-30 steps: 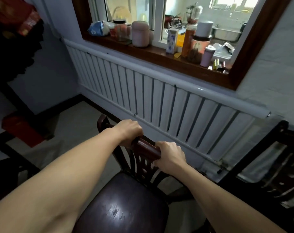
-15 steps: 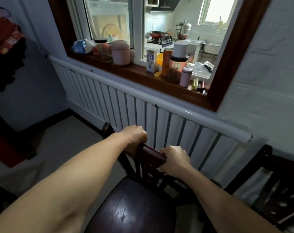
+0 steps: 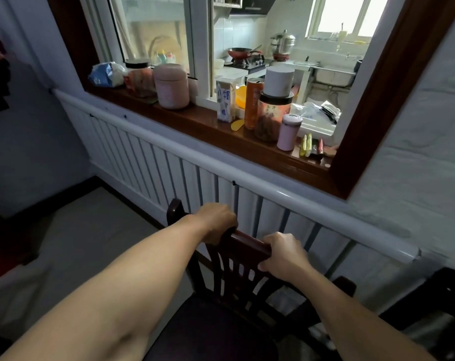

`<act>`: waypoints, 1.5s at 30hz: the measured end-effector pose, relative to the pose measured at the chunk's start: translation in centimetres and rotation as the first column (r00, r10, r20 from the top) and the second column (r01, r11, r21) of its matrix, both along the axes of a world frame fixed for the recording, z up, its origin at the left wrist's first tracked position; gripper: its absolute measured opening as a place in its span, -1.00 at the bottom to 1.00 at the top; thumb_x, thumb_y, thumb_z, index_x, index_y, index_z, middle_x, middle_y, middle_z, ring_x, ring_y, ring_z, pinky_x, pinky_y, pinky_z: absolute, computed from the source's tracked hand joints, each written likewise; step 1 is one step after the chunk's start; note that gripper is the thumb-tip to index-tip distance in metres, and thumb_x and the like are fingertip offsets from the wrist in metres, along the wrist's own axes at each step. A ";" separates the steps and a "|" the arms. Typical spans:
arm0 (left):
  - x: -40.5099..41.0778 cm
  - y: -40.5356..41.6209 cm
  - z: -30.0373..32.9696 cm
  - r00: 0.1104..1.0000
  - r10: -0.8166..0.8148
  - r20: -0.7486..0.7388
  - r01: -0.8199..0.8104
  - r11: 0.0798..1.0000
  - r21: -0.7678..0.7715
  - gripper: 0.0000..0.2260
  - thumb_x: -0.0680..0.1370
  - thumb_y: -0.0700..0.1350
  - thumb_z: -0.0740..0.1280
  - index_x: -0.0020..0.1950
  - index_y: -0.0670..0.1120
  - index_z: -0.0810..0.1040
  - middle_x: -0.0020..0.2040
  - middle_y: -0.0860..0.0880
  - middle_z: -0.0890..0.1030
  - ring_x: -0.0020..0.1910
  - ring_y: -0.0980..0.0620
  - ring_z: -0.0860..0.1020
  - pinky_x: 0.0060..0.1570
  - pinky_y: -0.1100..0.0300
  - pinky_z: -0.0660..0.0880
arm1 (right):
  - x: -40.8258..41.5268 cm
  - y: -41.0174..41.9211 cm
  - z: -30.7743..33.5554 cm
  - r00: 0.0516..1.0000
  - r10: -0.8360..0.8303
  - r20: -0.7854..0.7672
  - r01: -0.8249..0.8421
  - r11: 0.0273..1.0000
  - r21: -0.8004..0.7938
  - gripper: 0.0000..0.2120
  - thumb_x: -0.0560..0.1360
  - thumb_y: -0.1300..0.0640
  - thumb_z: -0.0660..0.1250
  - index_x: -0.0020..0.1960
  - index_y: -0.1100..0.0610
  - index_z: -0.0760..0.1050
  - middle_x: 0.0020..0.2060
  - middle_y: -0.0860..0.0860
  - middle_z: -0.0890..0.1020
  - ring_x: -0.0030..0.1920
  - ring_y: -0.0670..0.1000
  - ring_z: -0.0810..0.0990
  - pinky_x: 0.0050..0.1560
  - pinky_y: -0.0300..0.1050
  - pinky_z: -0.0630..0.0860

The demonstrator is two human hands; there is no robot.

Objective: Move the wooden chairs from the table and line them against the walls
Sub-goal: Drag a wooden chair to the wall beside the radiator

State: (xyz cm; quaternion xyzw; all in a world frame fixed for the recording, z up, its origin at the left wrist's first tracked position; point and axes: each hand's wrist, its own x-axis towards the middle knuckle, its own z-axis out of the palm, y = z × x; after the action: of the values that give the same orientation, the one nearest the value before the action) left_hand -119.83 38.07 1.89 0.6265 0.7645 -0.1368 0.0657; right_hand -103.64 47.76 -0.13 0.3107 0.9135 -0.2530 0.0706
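On the window sill (image 3: 195, 118) stands a small carton (image 3: 226, 101) with the characters 牛奶 on its side; the writing on the jar (image 3: 272, 115) beside it is too blurred to read. Both hands grip the top rail of the wooden chair (image 3: 243, 259): the left hand (image 3: 217, 221) and the right hand (image 3: 285, 252) have their fingers curled tight around it. The chair back is close to the radiator (image 3: 153, 162) under the sill. Compared with half a second ago, the view is lifted, and more of the kitchen behind the window shows.
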 end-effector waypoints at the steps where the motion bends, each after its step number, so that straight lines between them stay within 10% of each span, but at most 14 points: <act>1: -0.6 0.7 -0.2 1.000 -0.012 -0.012 0.012 1.000 0.001 -0.95 0.45 -0.15 0.37 -0.12 -0.03 0.54 -0.28 0.04 0.46 -0.25 0.00 0.48 -0.35 0.12 0.45 | -0.6 0.6 -0.1 1.000 -0.016 0.012 0.016 1.000 0.007 -0.70 0.33 0.20 0.47 0.00 -0.08 0.59 -0.23 -0.10 0.61 -0.24 -0.08 0.59 -0.29 -0.21 0.56; 7: -3.0 4.8 -1.0 0.994 -0.108 -0.009 0.108 0.994 -0.035 -0.86 0.47 -0.15 0.36 0.02 -0.05 0.57 -0.09 -0.04 0.59 -0.12 -0.06 0.58 -0.18 0.04 0.57 | -2.9 3.9 -0.9 0.995 -0.093 0.028 0.094 0.995 -0.040 -0.73 0.38 0.21 0.47 0.06 0.03 0.59 -0.30 -0.10 0.51 -0.37 -0.19 0.44 -0.48 -0.33 0.29; 21: -5.6 8.8 -2.5 0.981 -0.132 -0.141 0.131 0.991 -0.019 -0.75 0.52 -0.16 0.32 0.20 -0.06 0.50 0.10 -0.09 0.58 0.05 -0.09 0.57 -0.07 0.04 0.55 | -5.6 8.0 -2.3 0.981 -0.150 0.120 0.152 0.988 -0.010 -0.47 0.39 0.05 0.48 0.33 0.03 0.46 0.19 0.03 0.59 0.14 0.07 0.57 0.12 -0.05 0.55; 45: -2.7 11.4 -5.5 0.980 0.087 -0.181 -0.066 0.990 0.122 -0.77 0.59 -0.19 0.22 0.22 -0.10 0.51 0.14 -0.08 0.58 0.09 -0.08 0.56 -0.06 0.04 0.54 | -3.8 9.3 -5.0 0.979 -0.200 -0.028 0.200 0.980 0.015 -0.61 0.43 -0.17 0.37 0.09 0.10 0.56 -0.01 0.07 0.64 0.00 0.10 0.61 0.03 0.00 0.56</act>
State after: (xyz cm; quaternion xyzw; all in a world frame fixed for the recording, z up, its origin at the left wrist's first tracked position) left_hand -122.56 49.50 -3.64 0.5839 0.7975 -0.1473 -0.0371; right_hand -107.49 57.07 -5.10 0.3983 0.8807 -0.2548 0.0298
